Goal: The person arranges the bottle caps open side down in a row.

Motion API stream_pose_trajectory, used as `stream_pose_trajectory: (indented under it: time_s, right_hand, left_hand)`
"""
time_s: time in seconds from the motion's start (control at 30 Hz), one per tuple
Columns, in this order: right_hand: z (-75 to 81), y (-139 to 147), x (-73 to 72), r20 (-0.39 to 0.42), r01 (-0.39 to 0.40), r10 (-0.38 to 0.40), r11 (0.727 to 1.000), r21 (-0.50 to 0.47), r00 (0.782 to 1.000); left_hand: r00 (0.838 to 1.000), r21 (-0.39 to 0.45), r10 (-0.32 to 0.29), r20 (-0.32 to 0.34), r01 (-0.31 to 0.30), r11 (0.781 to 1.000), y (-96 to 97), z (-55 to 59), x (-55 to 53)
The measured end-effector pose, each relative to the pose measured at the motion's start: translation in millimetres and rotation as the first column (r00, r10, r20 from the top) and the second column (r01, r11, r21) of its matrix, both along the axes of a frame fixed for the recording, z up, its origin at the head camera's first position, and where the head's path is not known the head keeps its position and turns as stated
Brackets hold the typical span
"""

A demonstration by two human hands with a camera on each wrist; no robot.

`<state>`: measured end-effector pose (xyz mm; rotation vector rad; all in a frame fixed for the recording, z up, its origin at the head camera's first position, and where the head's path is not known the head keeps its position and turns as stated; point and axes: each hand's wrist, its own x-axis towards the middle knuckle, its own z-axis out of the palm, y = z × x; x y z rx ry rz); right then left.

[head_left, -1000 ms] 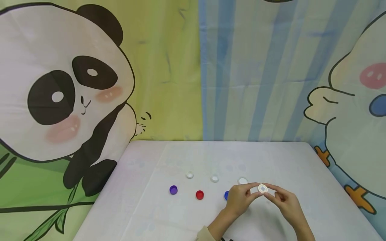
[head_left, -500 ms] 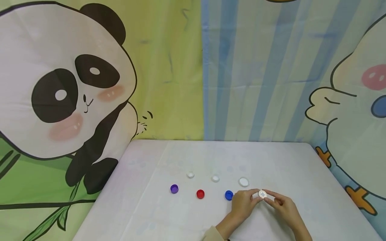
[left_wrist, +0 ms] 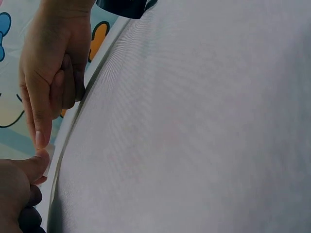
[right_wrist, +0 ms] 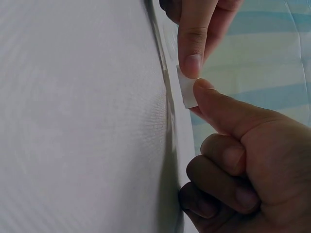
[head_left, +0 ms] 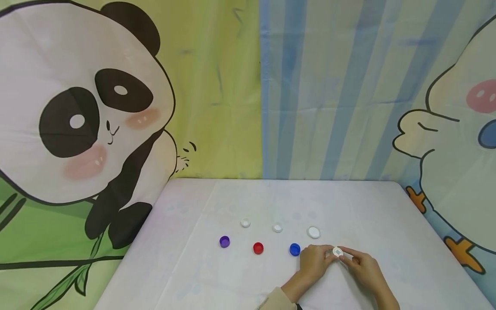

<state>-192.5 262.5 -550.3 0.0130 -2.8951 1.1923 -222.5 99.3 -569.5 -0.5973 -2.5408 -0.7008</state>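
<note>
In the head view my left hand and right hand meet over the right part of the table. Between them they pinch a small round white cap by opposite sides, its patterned face turned to the head camera. From the right wrist, the cap's plain white side shows between both hands' thumbs and fingers, with the right hand's other fingers curled in. To the left lie a blue cap, a red cap and a purple cap, hollow sides up.
Behind the coloured caps lie a larger white disc and two smaller white round pieces, one in the middle and one at left. A white cloth covers the table. Printed curtains stand at its back and sides.
Both hands have come down and nearer to me with the white cap still pinched between them. The blue cap and white disc, partly hidden before, now show fully.
</note>
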Motion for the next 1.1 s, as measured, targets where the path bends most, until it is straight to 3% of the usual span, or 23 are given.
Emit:
stream_pose_trajectory:
  time_s: [0.4,0.73,0.9,1.1]
  right_hand:
    - [3.0,-1.9,1.3,0.01,-0.019,0.019,0.998,0.054,1.0]
    - [-0.1,-1.1,0.5,0.025,-0.01,0.009,0.998,0.055,1.0]
    - [-0.5,-1.2,0.1,0.017,-0.017,0.016,0.998,0.067,1.0]
    - [0.5,-2.0,1.2,0.034,-0.015,0.014,0.998,0.055,0.999]
  left_hand:
    - [0.999,-0.078,0.01,0.038,-0.007,0.997,1.0,-2.2,-0.2]
    - [1.0,-0.149,0.028,-0.012,-0.029,0.988,1.6,-3.4,0.9]
    - [0.999,-0.188,0.038,-0.024,-0.042,0.981,1.6,-3.6,1.3]
    - [0.998,-0.271,0.064,0.013,-0.058,0.961,0.9,0.2,3.6]
